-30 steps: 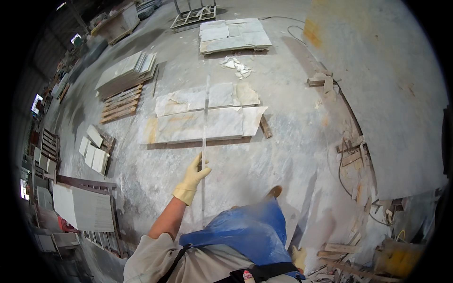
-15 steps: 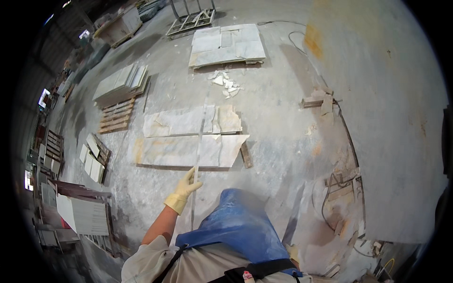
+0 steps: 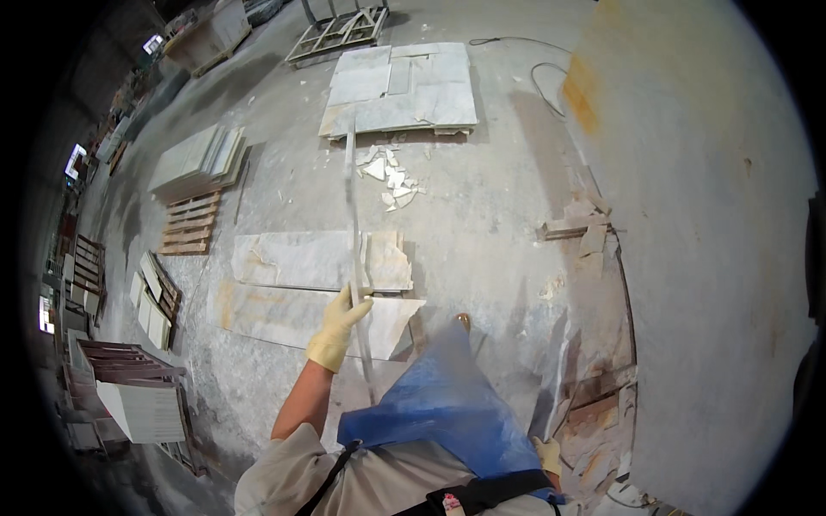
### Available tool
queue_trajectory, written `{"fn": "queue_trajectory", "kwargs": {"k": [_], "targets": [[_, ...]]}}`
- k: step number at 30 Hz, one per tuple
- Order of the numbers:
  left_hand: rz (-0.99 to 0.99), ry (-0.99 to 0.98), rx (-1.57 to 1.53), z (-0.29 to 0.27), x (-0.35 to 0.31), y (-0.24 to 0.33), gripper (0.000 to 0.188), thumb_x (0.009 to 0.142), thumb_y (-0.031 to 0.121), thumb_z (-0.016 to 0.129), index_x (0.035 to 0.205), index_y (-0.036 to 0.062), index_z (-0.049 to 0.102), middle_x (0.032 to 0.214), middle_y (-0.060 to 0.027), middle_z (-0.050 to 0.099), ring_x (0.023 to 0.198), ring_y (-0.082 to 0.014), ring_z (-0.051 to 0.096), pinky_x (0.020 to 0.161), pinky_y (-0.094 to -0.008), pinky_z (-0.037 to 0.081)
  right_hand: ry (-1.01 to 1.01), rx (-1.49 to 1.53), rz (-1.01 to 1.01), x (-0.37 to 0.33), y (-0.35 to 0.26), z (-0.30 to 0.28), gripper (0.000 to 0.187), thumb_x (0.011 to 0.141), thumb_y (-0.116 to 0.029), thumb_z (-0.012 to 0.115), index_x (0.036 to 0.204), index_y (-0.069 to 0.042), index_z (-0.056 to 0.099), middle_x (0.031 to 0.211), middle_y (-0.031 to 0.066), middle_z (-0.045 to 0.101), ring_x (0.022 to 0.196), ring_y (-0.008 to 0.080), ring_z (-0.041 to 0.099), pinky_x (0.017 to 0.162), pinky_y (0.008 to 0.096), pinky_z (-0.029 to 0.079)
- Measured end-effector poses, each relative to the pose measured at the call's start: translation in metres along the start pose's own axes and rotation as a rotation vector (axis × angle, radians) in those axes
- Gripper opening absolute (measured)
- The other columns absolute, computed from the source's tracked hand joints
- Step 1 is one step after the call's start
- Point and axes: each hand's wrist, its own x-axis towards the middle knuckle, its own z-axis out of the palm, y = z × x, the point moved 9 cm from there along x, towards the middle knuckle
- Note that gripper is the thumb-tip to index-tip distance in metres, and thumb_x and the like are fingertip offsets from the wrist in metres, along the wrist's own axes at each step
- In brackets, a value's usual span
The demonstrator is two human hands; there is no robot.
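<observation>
My left hand (image 3: pixel 336 330), in a cream glove, grips a long, thin, flat straightedge (image 3: pixel 352 202). The bar points away from me, passing above two pieced rows of broken-edged, whitish stone slabs (image 3: pixel 280 314) low on the ground; its far end overlaps the near edge of a larger slab stack (image 3: pixel 400 112) in the picture. Beside my blue apron (image 3: pixel 447 400), at the lower right, my gloved right hand (image 3: pixel 548 456) hangs low. The apron partly covers it and its fingers are too unclear to read.
White stone shards (image 3: pixel 396 182) lie before the far stack. To the left are slabs (image 3: pixel 194 163) by a wooden pallet (image 3: pixel 191 225), and a rack (image 3: pixel 129 365) with pale tiles. A tall grey slab (image 3: pixel 705 258) fills the right side, with rubble (image 3: pixel 594 439) and a cable (image 3: pixel 535 82) beside it.
I have stepped forward, so the nearer slabs sit lower in view. My left hand has come up with the straightedge, whose far end now reaches the far stack in the picture. A shoe tip shows.
</observation>
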Motion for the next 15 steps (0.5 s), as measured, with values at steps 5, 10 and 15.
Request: {"fn": "queue_trajectory", "kwargs": {"k": [5,10,15], "targets": [[-0.022,0.043,-0.020,0.041,0.122,0.050,0.049,0.081,0.025,0.074,0.120,-0.0019,0.063,0.104,-0.0080,0.067,0.094,-0.0159,0.063,0.086,-0.0296,0.048,-0.011,0.044,-0.033,0.076,-0.050,-0.021,0.032,0.084,-0.020,0.074,0.098,0.008,0.067,0.080,0.0204,0.069,0.075,0.0263,0.066,0.070,0.0408,0.051],[0.016,0.148,-0.035,0.065,0.228,0.106,0.049,0.080,0.024,0.074,0.119,-0.0020,0.063,0.104,-0.0080,0.066,0.091,-0.0152,0.061,0.084,-0.0298,0.048,0.014,-0.327,-0.044,0.166,-0.149,-0.046,0.040,0.083,-0.023,0.075,0.107,0.009,0.067,0.088,0.0250,0.071,0.081,0.0332,0.070,0.073,0.0409,0.052],[0.011,0.200,-0.053,0.109,0.335,0.151,0.051,0.079,0.023,0.075,0.122,0.0001,0.061,0.104,-0.0057,0.065,0.095,-0.0141,0.059,0.086,-0.0297,0.047,-0.146,-0.323,-0.014,0.269,-0.305,-0.071,0.047,0.083,-0.026,0.077,0.114,0.006,0.066,0.100,0.0293,0.070,0.095,0.0385,0.070,0.081,0.0410,0.052]]}}
